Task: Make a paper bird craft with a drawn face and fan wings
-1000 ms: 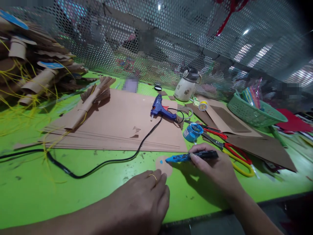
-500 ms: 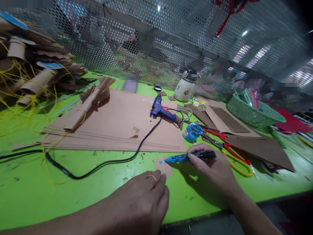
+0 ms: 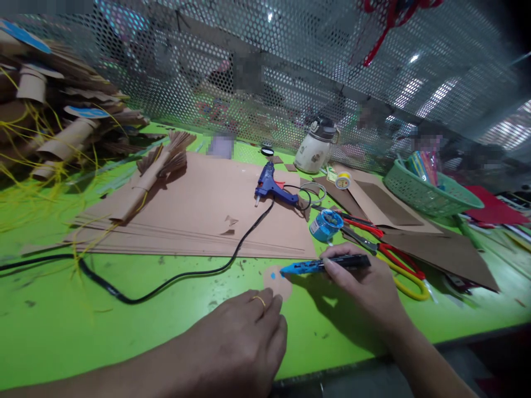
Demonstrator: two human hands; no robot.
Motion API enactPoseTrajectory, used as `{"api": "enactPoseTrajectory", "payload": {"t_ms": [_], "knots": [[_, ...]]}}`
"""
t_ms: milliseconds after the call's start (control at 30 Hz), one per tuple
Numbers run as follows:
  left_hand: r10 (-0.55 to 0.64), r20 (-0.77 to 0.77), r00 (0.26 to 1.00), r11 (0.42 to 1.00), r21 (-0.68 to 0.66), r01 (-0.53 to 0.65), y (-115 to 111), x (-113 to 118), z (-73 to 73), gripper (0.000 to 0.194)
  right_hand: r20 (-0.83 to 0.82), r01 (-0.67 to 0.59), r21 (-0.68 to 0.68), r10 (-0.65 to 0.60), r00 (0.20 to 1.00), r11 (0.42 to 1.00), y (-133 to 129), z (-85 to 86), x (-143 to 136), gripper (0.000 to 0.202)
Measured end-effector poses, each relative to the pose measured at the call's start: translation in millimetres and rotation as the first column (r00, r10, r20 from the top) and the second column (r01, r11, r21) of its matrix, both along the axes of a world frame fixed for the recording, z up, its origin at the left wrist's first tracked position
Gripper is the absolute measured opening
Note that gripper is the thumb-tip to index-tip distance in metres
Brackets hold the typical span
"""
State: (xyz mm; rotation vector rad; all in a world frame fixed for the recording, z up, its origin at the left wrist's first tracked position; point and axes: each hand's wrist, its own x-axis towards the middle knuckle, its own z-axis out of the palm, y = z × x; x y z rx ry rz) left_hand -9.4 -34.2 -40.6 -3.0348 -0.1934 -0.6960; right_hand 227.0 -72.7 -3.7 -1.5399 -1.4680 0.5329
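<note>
— Two blue dots on that paper disc [image 3: 282, 286]?

— Yes, two, small and slightly uneven, side by side toward the far edge, with plain light brown around.

— And the shape?

— Round, thin, flat on the green tabletop [image 3: 145, 331], just in front of a stack of brown paper sheets [image 3: 199, 199].

— Near edge visible too?

— Only partly; covered there by fingertips of the left hand [image 3: 244, 331], bent inward, with a thin gold-coloured ring on one finger. Pinching the disc or merely pressing down: cannot tell.

— And from the other side?

— A marker [image 3: 307, 267], gripped between thumb and fingers of the right hand [image 3: 365, 287]. Black at the back, blue toward the nib, with dark patches along the blue part. Tilted almost level, nib at the right-hand dot.

— Anything else close by?

— Beyond the right hand, an open jar [image 3: 326, 226] smeared with blue. Just beside that hand, scissors [image 3: 409, 282] with yellow handles. On the sheets, a blue glue gun [image 3: 269, 185] with a black cable [image 3: 178, 275].
</note>
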Motion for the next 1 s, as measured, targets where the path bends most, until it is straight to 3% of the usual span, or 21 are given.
{"api": "enactPoseTrajectory", "payload": {"t_ms": [267,733,1000], "knots": [[0.006,0.017,1.000,1.000,0.006,-0.006,2.5,1.8,-2.1,0.028,0.039,-0.047,0.004,0.046,0.998,0.999,0.2,-0.3,-3.4,0.004],[0.006,0.028,1.000,1.000,0.012,-0.007,2.6,1.2,1.6,0.030,0.002,0.029,-0.011,-0.029,1.000,1.000,-0.5,-0.3,-1.3,0.006],[0.021,0.074,0.997,1.000,0.011,-0.022,0.5,1.1,-6.7,0.027,0.057,-0.015,0.000,0.015,0.998,1.000,0.4,-2.1,-2.7,0.004]]}}
